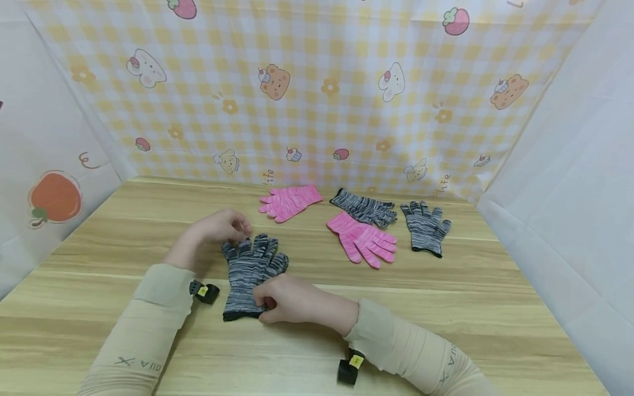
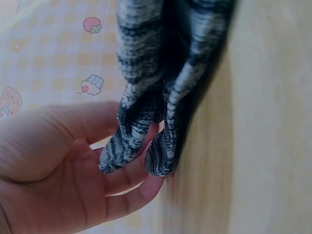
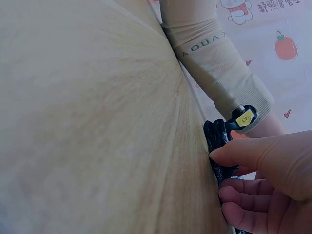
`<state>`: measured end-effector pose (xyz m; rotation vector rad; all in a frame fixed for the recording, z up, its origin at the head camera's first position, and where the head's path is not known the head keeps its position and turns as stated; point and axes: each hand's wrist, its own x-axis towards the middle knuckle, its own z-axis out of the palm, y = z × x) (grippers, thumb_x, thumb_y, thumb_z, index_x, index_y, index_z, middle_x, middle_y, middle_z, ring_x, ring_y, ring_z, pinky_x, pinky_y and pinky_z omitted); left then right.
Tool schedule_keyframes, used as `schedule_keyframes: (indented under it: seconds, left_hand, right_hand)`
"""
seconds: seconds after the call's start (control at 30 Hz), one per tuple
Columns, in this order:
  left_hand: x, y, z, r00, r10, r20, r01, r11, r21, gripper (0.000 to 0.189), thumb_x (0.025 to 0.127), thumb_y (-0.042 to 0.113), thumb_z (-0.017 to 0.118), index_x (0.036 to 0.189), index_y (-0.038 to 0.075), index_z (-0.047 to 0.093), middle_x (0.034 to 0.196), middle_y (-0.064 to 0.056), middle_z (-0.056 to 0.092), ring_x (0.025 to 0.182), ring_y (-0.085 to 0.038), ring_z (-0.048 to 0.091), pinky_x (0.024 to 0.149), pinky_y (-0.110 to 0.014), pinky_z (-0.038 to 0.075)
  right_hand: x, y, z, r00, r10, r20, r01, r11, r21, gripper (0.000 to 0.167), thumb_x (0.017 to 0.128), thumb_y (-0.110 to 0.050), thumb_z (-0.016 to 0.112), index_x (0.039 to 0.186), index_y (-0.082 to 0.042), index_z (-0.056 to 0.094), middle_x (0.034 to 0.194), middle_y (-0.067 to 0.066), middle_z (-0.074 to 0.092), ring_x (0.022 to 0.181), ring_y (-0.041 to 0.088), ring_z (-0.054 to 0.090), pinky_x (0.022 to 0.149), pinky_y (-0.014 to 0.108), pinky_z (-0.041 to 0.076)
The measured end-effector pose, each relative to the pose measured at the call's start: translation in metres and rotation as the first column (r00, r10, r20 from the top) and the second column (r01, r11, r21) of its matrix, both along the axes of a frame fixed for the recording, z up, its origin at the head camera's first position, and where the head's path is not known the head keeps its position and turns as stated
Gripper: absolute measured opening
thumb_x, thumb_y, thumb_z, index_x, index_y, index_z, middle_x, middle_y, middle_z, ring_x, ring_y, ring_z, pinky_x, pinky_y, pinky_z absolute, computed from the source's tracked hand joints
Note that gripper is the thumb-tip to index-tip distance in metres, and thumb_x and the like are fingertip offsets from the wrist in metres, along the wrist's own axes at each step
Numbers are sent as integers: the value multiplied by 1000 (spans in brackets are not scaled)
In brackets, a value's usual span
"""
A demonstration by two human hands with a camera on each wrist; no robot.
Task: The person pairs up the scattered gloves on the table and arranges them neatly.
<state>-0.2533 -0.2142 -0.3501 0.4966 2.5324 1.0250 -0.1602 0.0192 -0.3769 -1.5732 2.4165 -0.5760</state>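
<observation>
A pale wood-grain worktop meets a yellow-and-white checked backdrop printed with bears, strawberries, flowers and cupcakes. White side panels flank it, the left one bearing a red fruit print. Soft light falls evenly.

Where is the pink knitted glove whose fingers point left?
In the head view, the pink knitted glove lies near the back edge of the wooden table, right of the left hand and left of a grey-and-black knitted glove.
</observation>
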Motion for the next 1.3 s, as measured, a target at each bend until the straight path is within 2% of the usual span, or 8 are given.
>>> schedule_keyframes:
  seconds: [0.17, 0.27, 0.37, 0.57, 0.7, 0.87, 1.1, 1.3]
  left_hand:
    - [-2, 3, -2, 999, -54, 0, 54, 999, -1, 22, 90, 3, 61, 111, -5, 62, 100, -15, 65, 82, -23, 62, 71, -34, 53]
    - [-3, 3, -3, 996, -93, 0, 93, 996, 12, 23, 91, 5, 60, 113, -4, 63, 112, -18, 64, 94, -26, 62, 75, -35, 54]
    - [-2, 4, -2, 991, -131, 11, 131, 991, 31, 24, 93, 5, 58, 115, -2, 63, 117, -18, 62, 101, -27, 60, 77, -36, 53]
    - [-3, 2, -3, 981, -186, 47, 182, 980, 80, 28, 95, 4, 54, 120, -2, 63, 122, -17, 60, 99, -24, 56, 74, -35, 51]
    - [-2, 1, -3, 979, -195, 54, 189, 978, 91, 29, 95, 4, 53, 121, -3, 62, 127, -19, 56, 98, -23, 55, 74, -35, 51]
    - [0, -2, 1, 984, -174, 45, 169, 981, 92, 29, 96, 6, 51, 120, -5, 62, 130, -22, 53, 103, -25, 56, 76, -37, 53]
    - [1, -4, 5, 991, -127, 49, 124, 990, 69, 26, 96, 7, 51, 115, -5, 64, 124, -21, 55, 88, -24, 60, 76, -41, 54]
    - [0, -3, 2, 989, -138, 57, 137, 990, 19, 25, 97, 8, 51, 115, -4, 65, 123, -19, 56, 98, -24, 57, 79, -37, 53]
  right_hand:
    - [0, 0, -1, 1000, 0, 0, 0, 1000, -1, 15, 82, -17, 75, 84, -16, 61, 67, -11, 49, 60, -1, 42, 54, 10, 36]
    - [0, 0, -1, 1000, -2, -2, 2, 1000, 3, 14, 82, -18, 75, 85, -16, 61, 67, -11, 49, 60, -1, 43, 54, 10, 36]
    - [1, 0, -1, 1000, -4, -2, 4, 1000, 2, 15, 82, -18, 75, 85, -16, 61, 67, -11, 49, 60, -1, 43, 54, 10, 36]
    - [1, 1, -1, 1000, -6, -6, 6, 1000, -2, 15, 82, -17, 75, 84, -16, 61, 67, -12, 49, 60, -1, 43, 55, 10, 36]
    - [1, 0, -1, 1000, -6, -5, 6, 1000, 0, 15, 82, -17, 75, 84, -16, 60, 67, -12, 49, 60, -1, 43, 55, 10, 36]
    - [2, 0, 0, 1000, -10, 0, 10, 1000, 3, 15, 82, -17, 75, 84, -16, 60, 67, -12, 49, 60, -1, 44, 55, 10, 36]
    - [2, 1, 1, 1000, -11, 6, 11, 1000, 7, 15, 83, -17, 75, 83, -16, 59, 67, -11, 48, 60, -1, 44, 54, 10, 35]
    - [2, 1, 0, 1000, -8, -9, 8, 1000, 7, 16, 82, -17, 75, 83, -16, 59, 66, -11, 48, 60, -1, 43, 54, 10, 35]
